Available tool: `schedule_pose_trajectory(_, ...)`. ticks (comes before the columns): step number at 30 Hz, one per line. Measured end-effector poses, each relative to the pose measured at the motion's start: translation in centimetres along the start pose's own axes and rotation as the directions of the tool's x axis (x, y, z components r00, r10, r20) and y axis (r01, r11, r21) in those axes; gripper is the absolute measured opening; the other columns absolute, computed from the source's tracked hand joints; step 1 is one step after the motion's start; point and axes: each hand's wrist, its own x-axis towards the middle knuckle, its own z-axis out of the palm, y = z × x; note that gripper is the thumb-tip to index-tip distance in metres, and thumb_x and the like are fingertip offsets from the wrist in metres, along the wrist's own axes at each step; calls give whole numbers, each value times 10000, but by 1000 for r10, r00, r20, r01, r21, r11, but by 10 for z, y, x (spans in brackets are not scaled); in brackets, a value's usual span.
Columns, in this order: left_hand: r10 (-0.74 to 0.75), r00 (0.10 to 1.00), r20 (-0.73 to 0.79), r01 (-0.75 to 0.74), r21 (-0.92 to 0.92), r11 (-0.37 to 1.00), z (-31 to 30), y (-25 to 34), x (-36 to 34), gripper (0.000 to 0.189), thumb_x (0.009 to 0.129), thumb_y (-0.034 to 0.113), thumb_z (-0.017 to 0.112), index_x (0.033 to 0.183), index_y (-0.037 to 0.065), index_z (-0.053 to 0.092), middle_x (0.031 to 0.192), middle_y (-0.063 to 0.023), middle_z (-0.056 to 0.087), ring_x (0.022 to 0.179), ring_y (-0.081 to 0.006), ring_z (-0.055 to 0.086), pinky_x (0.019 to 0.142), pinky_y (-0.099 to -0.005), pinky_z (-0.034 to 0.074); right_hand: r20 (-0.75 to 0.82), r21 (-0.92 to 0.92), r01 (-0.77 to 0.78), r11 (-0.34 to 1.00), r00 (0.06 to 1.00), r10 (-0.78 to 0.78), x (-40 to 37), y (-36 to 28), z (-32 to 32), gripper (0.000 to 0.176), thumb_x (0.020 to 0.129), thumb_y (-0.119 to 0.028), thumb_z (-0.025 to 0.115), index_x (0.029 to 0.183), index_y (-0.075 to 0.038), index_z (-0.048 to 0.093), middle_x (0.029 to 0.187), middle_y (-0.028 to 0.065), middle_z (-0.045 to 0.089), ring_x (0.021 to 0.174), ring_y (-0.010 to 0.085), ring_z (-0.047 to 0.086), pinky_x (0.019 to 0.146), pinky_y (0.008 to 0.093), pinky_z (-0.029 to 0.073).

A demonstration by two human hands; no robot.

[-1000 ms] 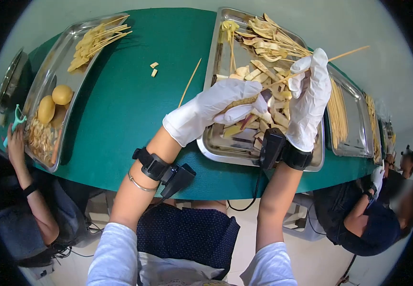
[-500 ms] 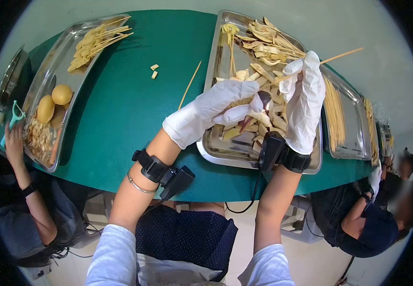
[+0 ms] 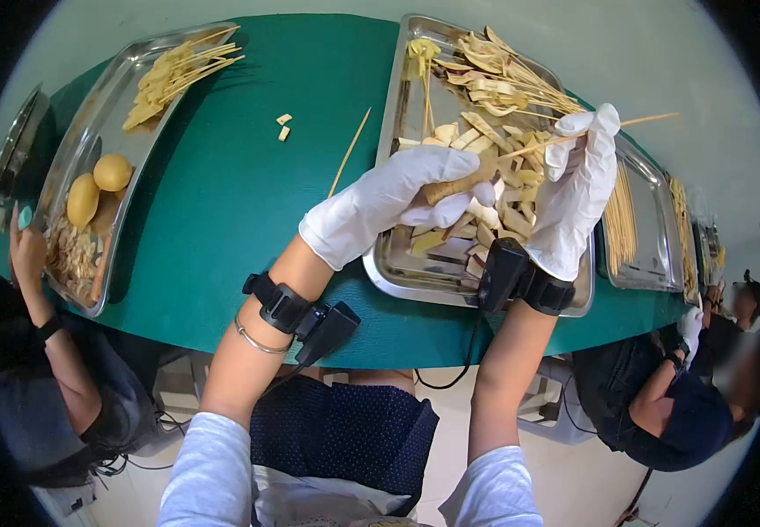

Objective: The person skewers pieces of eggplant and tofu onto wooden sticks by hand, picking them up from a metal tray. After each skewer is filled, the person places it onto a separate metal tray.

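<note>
Head view: skewer (image 3: 538, 147) above tray (image 3: 402, 274), green table (image 3: 248, 228), pale floor (image 3: 461, 422).

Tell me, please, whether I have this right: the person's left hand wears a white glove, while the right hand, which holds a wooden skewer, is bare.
Not quite: the right hand is not bare. The head view shows it in a white glove too, like the left hand. It does hold a wooden skewer, as you say.
</note>
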Motion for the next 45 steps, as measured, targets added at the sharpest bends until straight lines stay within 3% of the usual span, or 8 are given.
schedule_pose_trajectory(2, 10, 998, -66, -11, -8, 1000, 7, 3, -1, 335, 942, 317, 516, 936, -2, 621, 580, 16, 491, 421, -28, 342, 386, -167, 266, 12, -3, -21, 1000, 1000, 21, -1, -1, 3, 373, 937, -398, 545, 777, -63, 580, 589, -9, 482, 466, 61, 365, 434, 207, 247)
schedule_pose_trajectory(5, 18, 999, -45, -18, -17, 1000, 12, 11, -6, 343, 944, 325, 519, 954, -5, 611, 587, 25, 463, 410, -16, 293, 373, -167, 231, 3, -40, -17, 999, 1000, 17, 0, -2, 4, 388, 934, -416, 546, 775, -64, 579, 589, -9, 483, 467, 58, 365, 435, 204, 246)
schedule_pose_trajectory(11, 47, 994, 100, -46, -10, 999, -3, 4, -2, 343, 950, 317, 519, 963, -14, 607, 580, 35, 436, 411, 0, 271, 356, -148, 184, 54, -118, -14, 993, 998, 21, -4, -4, 7, 434, 923, -455, 548, 743, -62, 574, 580, -17, 459, 462, 57, 354, 438, 200, 236)
schedule_pose_trajectory(22, 13, 998, -61, -10, 45, 999, 8, 8, -3, 362, 946, 342, 524, 935, -6, 625, 575, 50, 435, 415, 6, 265, 363, -154, 169, 152, -97, -14, 995, 988, 29, -5, -2, 6, 397, 951, -417, 517, 786, -62, 584, 607, -12, 498, 482, 48, 372, 439, 197, 254)
schedule_pose_trajectory(32, 46, 998, -31, -44, 67, 997, 3, 5, -2, 367, 947, 360, 520, 929, 11, 632, 572, 50, 443, 418, 2, 267, 366, -160, 167, 154, -126, -103, 987, 981, 122, -8, -5, 10, 415, 958, -392, 511, 758, -43, 612, 565, -9, 513, 465, 51, 400, 432, 200, 267)
schedule_pose_trajectory(35, 29, 1000, -1, -29, 47, 998, 1, 6, 0, 378, 942, 364, 530, 953, 1, 632, 597, 32, 492, 432, -1, 293, 379, -156, 191, 145, -122, -109, 987, 981, 126, -10, -6, 13, 420, 958, -391, 512, 760, -34, 613, 553, -12, 500, 460, 52, 396, 429, 201, 265)
schedule_pose_trajectory(41, 108, 990, 90, -95, -131, 987, -7, -6, 8, 475, 965, 369, 455, 1108, -68, 571, 707, -66, 633, 498, -71, 522, 466, -173, 419, 15, -98, -8, 995, 1000, 9, -6, -3, 6, 413, 942, -404, 536, 749, -45, 602, 553, -19, 471, 454, 57, 385, 429, 202, 256)
schedule_pose_trajectory(45, 115, 984, 133, -99, -120, 988, -1, 4, 3, 494, 968, 367, 431, 1134, -83, 550, 753, -91, 658, 539, -102, 582, 512, -202, 477, -68, -60, -11, 998, 998, 7, -3, -3, 5, 426, 919, -437, 562, 729, -57, 584, 549, -18, 456, 460, 69, 383, 445, 209, 259)
